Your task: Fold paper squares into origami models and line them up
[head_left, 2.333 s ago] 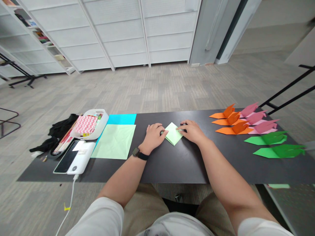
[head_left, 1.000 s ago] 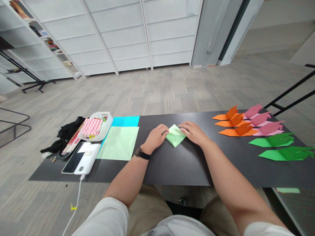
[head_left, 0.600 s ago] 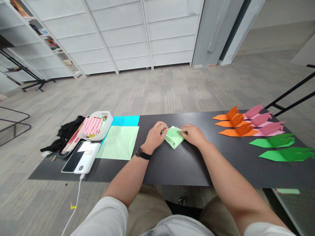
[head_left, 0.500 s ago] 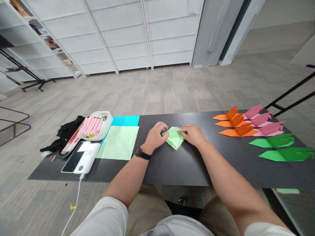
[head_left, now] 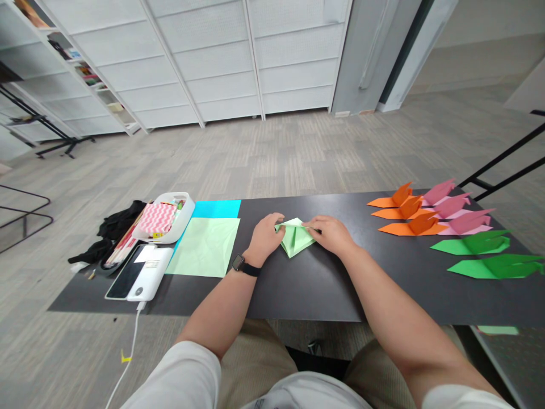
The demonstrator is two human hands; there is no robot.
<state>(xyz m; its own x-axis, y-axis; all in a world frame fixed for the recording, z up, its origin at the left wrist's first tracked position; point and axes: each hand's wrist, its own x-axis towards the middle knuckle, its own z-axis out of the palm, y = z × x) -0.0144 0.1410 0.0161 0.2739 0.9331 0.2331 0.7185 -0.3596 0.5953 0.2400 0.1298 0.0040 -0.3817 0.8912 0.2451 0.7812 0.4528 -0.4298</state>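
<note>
A pale green sheet of origami paper (head_left: 295, 241), folded into a small diamond shape, lies on the dark table between my hands. Its near corner points toward me, and its layers stand a little apart. My left hand (head_left: 267, 236), with a black watch at the wrist, pinches the left corner between thumb and fingers. On the opposite side, my right hand (head_left: 331, 234) grips the right corner, fingertips pressed together on the paper's edge.
Left of my hands lie flat light green paper (head_left: 206, 244) and blue paper (head_left: 219, 209). Beyond are a white basket (head_left: 187, 213), a phone (head_left: 123, 279) and a white power bank (head_left: 151, 275) with a cable. Orange (head_left: 411, 227), pink (head_left: 466, 222) and green folded paper cranes (head_left: 494, 267) stand at the right.
The folded paper has opened wider between my hands, its upper layer now spread with a crease showing in the middle. Both hands have shifted slightly.
</note>
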